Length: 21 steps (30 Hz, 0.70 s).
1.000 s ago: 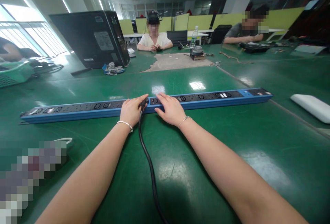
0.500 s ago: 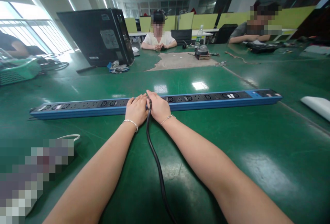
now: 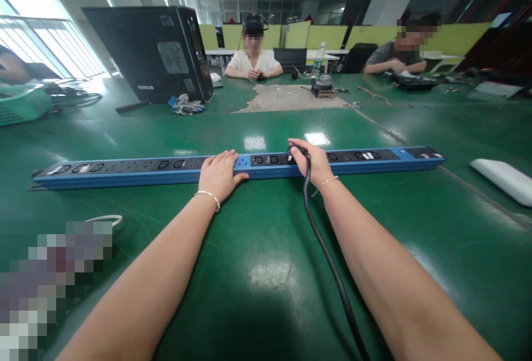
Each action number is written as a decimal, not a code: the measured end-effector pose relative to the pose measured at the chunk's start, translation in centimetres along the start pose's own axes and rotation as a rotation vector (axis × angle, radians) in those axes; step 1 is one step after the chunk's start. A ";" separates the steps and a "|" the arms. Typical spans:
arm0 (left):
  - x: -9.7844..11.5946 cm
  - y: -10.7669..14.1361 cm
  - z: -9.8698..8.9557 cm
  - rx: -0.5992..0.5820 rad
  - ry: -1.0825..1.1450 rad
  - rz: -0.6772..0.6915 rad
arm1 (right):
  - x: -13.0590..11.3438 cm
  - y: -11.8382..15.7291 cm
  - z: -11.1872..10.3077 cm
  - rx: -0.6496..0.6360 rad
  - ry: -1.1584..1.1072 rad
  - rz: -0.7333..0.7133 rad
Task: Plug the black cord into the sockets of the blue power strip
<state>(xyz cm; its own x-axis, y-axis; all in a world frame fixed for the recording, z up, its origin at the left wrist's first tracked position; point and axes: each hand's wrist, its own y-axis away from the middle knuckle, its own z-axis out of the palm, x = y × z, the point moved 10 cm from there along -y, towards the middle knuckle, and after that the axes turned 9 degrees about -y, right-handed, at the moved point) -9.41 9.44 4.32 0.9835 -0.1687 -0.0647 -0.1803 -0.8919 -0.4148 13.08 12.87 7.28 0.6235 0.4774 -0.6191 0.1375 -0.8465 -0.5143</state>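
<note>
Power strip, computer tower beyond

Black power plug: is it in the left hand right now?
No, the right hand holds the black power plug, while the left hand rests on the blue power strip.

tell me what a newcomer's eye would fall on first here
Probably the long blue power strip lying across the green table, with the left hand resting on it near its middle. Farther right, the right hand grips the end of a black cable at the strip's sockets. Next comes the big black computer case at back left.
</note>
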 end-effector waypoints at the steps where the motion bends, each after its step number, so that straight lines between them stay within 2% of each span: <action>1: 0.0 0.0 0.0 0.001 -0.001 0.002 | -0.3 0.1 0.1 -0.007 0.004 0.006; 7: 0.1 0.1 -0.2 0.007 -0.015 0.007 | -2.8 0.4 1.0 -0.027 0.170 0.017; 10: 0.1 0.1 -0.2 0.005 -0.014 0.003 | -3.2 0.6 1.3 -0.024 0.219 0.011; 21: 0.0 0.1 -0.1 -0.018 -0.041 -0.013 | -3.0 0.7 1.5 0.045 0.086 0.022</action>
<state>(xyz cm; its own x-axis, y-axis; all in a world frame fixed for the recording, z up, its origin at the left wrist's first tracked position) -9.40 9.29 4.35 0.9854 -0.1401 -0.0966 -0.1672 -0.9014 -0.3993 10.14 11.18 7.86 0.6901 0.4350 -0.5784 0.0896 -0.8445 -0.5281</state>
